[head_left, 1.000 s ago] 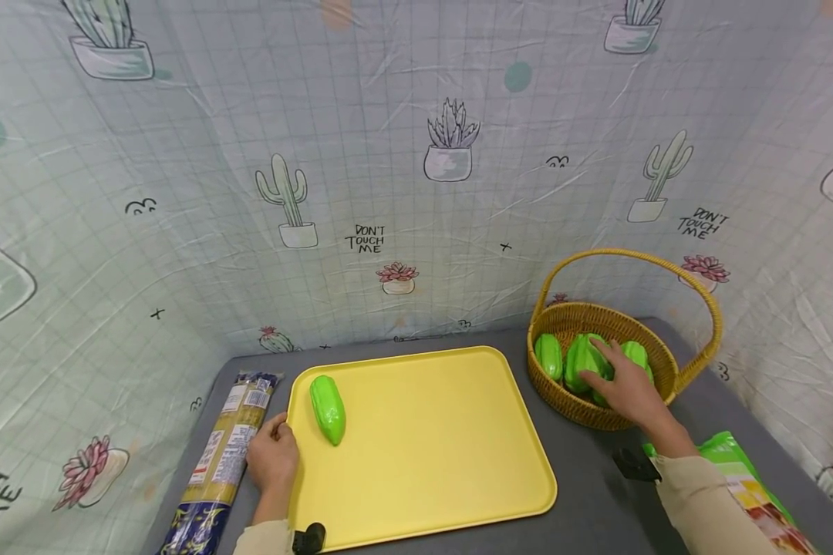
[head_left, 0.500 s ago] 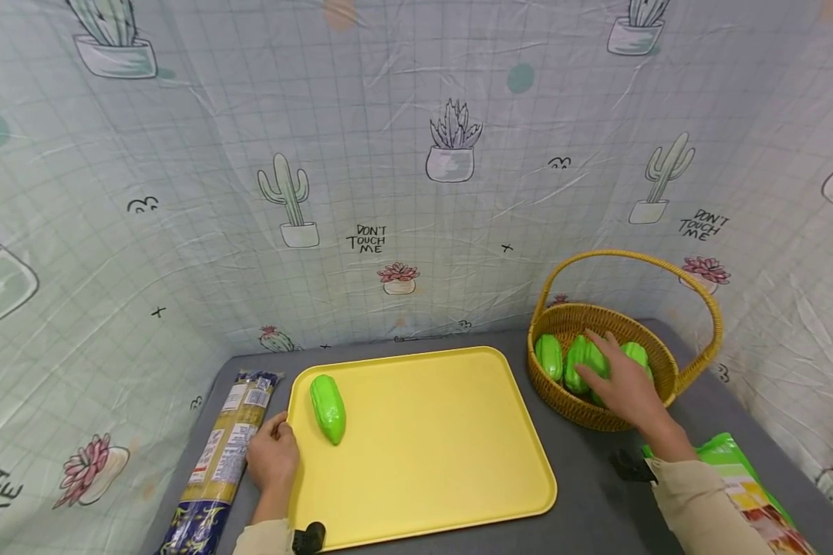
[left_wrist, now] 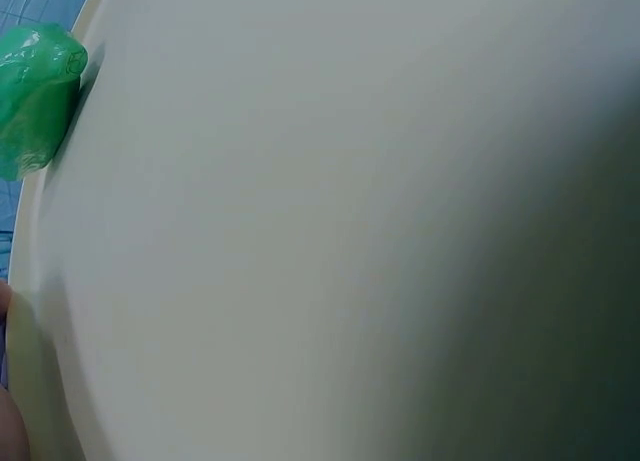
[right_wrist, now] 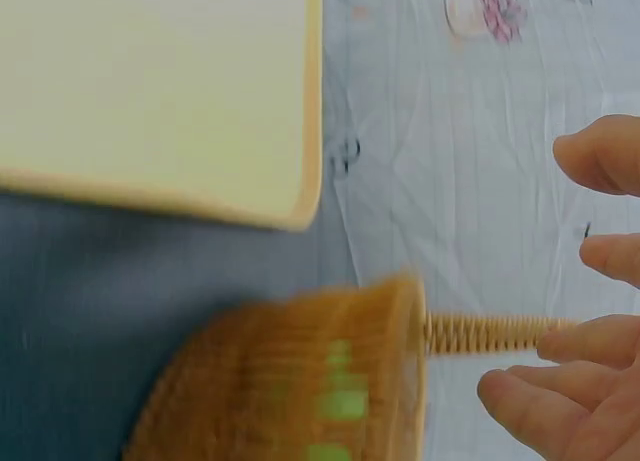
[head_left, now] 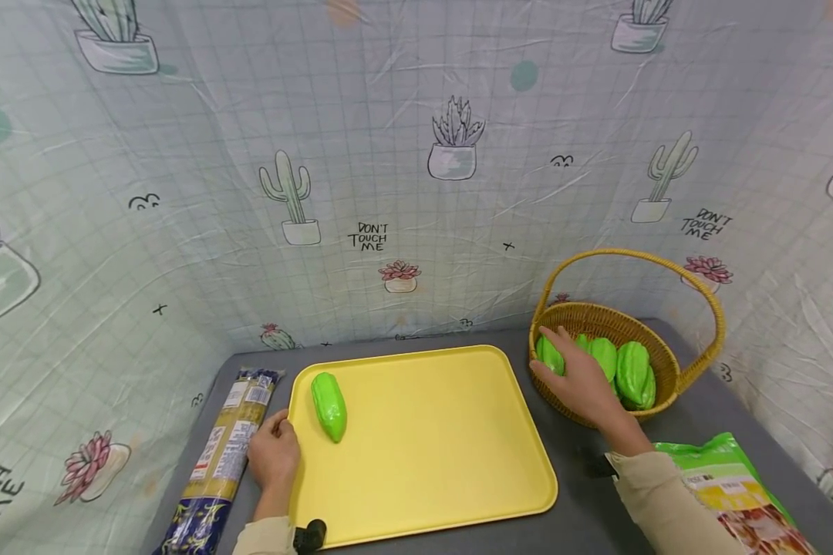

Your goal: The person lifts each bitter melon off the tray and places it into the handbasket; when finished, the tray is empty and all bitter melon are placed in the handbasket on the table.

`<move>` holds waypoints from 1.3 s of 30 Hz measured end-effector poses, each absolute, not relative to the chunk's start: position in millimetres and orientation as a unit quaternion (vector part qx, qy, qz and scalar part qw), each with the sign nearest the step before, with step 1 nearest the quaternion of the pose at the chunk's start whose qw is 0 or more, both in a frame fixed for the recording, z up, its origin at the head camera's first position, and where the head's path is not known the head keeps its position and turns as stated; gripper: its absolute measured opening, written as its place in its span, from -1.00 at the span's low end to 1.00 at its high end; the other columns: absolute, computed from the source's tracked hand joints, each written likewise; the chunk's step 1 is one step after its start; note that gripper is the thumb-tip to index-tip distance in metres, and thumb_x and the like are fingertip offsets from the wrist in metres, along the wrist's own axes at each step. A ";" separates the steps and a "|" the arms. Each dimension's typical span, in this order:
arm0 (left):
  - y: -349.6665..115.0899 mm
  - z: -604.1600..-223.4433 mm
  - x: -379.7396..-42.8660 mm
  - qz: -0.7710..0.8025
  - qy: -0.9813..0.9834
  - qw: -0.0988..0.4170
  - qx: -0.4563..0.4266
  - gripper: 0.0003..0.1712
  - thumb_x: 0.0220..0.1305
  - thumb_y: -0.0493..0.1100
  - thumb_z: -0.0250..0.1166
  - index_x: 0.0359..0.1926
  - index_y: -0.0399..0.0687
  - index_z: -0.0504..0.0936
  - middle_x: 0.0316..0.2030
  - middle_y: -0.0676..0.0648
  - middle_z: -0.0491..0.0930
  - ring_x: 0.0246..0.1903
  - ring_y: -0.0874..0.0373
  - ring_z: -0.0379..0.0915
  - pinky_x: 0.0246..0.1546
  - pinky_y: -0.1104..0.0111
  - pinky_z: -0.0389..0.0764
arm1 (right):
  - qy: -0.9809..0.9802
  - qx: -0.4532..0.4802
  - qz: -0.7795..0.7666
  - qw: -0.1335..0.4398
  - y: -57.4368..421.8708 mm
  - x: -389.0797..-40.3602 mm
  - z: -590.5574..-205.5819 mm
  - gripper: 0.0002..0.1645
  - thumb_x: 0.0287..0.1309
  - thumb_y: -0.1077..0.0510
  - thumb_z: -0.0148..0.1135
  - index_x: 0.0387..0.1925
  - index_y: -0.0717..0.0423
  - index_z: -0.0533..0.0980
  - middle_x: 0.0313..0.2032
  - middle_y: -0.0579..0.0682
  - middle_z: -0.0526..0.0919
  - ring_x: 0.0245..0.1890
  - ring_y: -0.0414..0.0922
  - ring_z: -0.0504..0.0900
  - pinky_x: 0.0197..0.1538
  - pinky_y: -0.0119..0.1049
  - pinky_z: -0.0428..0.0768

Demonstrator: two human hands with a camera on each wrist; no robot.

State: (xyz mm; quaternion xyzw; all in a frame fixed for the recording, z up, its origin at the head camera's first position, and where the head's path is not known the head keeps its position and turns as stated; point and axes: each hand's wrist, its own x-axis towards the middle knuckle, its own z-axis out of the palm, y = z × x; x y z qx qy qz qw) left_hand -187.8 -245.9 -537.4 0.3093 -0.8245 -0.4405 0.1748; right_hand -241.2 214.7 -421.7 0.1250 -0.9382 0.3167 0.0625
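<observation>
My left hand (head_left: 274, 455) pinches the left rim of the yellow tray (head_left: 430, 432); in the left wrist view only bits of its fingers (left_wrist: 8, 421) show at that rim. A glossy green star fruit (head_left: 329, 407) lies on the tray near this hand, its pointed end toward me. Over the left part of the wicker basket (head_left: 576, 415) is my right hand (head_left: 583, 381), fingers spread and nothing held. Just past its fingertips sits one green star fruit (head_left: 550, 356). Several more star fruits (head_left: 632, 370) lie right of the hand, partly hidden by it.
A long pack of noodles (head_left: 225, 455) lies left of the tray. At the front right, a green and yellow bag (head_left: 729, 486) lies partly under the right sleeve (head_left: 666, 493). The basket's tall handle (head_left: 628, 253) arches over it. A patterned curtain (head_left: 403, 193) encloses the table.
My right hand has moved left across the basket, from the middle star fruits to the leftmost one, uncovering those on the right. My left hand has stayed on the tray rim.
</observation>
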 end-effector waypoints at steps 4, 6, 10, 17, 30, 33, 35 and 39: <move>-245.3 -537.5 -187.9 -0.440 -0.826 0.174 0.308 -0.58 0.51 -0.21 0.00 0.18 -0.25 0.65 0.08 -0.40 0.65 0.04 -0.37 0.55 0.00 -0.15 0.50 | -0.935 0.143 0.320 0.058 194.5 -242.8 -426.6 -0.17 0.43 -0.04 0.22 0.55 0.17 0.18 0.55 0.42 0.07 0.43 0.42 0.30 0.25 0.39 0.45; -244.8 -538.3 -188.5 -0.439 -0.826 0.175 0.307 -0.58 0.50 -0.21 -0.01 0.18 -0.25 0.65 0.08 -0.40 0.65 0.04 -0.37 0.55 -0.01 -0.15 0.50 | -0.933 0.154 0.319 0.057 183.5 -244.1 -428.9 -0.18 0.42 -0.02 0.24 0.55 0.16 0.20 0.54 0.40 0.10 0.48 0.39 0.22 0.24 0.36 0.48; -244.8 -538.5 -188.3 -0.442 -0.824 0.179 0.308 -0.58 0.50 -0.21 0.00 0.18 -0.26 0.65 0.07 -0.40 0.65 0.03 -0.37 0.56 -0.02 -0.15 0.51 | -0.926 0.179 0.331 0.043 159.5 -246.5 -434.4 -0.18 0.40 -0.02 0.25 0.55 0.12 0.21 0.55 0.35 0.13 0.55 0.30 0.14 0.24 0.29 0.52; -247.1 -540.2 -186.2 -0.440 -0.824 0.185 0.307 -0.59 0.50 -0.21 0.00 0.16 -0.27 0.66 0.05 -0.41 0.66 0.02 -0.36 0.57 0.01 -0.15 0.52 | -0.910 0.215 0.354 -0.013 108.8 -244.9 -444.9 -0.20 0.42 -0.01 0.23 0.56 0.06 0.20 0.58 0.30 0.07 0.47 0.27 0.33 0.23 0.14 0.61; -245.4 -537.7 -186.6 -0.446 -0.818 0.189 0.309 -0.59 0.50 -0.21 0.01 0.16 -0.25 0.67 0.06 -0.37 0.68 0.03 -0.32 0.60 0.04 -0.12 0.55 | -0.882 0.280 0.365 -0.101 36.8 -236.9 -464.3 -0.17 0.41 -0.22 0.19 0.55 0.00 0.22 0.56 0.31 0.11 0.35 0.24 0.52 0.22 0.12 0.62; -245.6 -537.6 -187.4 -0.446 -0.818 0.191 0.308 -0.59 0.50 -0.20 0.01 0.16 -0.25 0.66 0.07 -0.37 0.68 0.03 -0.32 0.60 0.05 -0.12 0.55 | -0.877 0.291 0.363 -0.116 22.2 -234.4 -467.6 -0.14 0.40 -0.25 0.18 0.56 -0.01 0.21 0.56 0.32 0.11 0.37 0.21 0.50 0.20 0.07 0.65; -245.6 -537.7 -187.9 -0.447 -0.818 0.192 0.306 -0.59 0.50 -0.20 0.01 0.17 -0.25 0.66 0.07 -0.37 0.68 0.03 -0.32 0.60 0.05 -0.12 0.55 | -0.873 0.298 0.365 -0.128 12.3 -233.0 -469.9 -0.12 0.39 -0.26 0.19 0.57 -0.01 0.19 0.57 0.32 0.09 0.35 0.20 0.53 0.17 0.03 0.67; -245.6 -539.0 -188.5 -0.446 -0.817 0.197 0.307 -0.60 0.50 -0.21 0.03 0.15 -0.25 0.67 0.05 -0.37 0.69 0.02 -0.31 0.61 0.04 -0.11 0.56 | -0.867 0.303 0.367 -0.146 -6.0 -230.7 -474.0 -0.07 0.38 -0.26 0.21 0.59 -0.03 0.13 0.59 0.29 0.06 0.28 0.17 0.60 0.23 0.05 0.63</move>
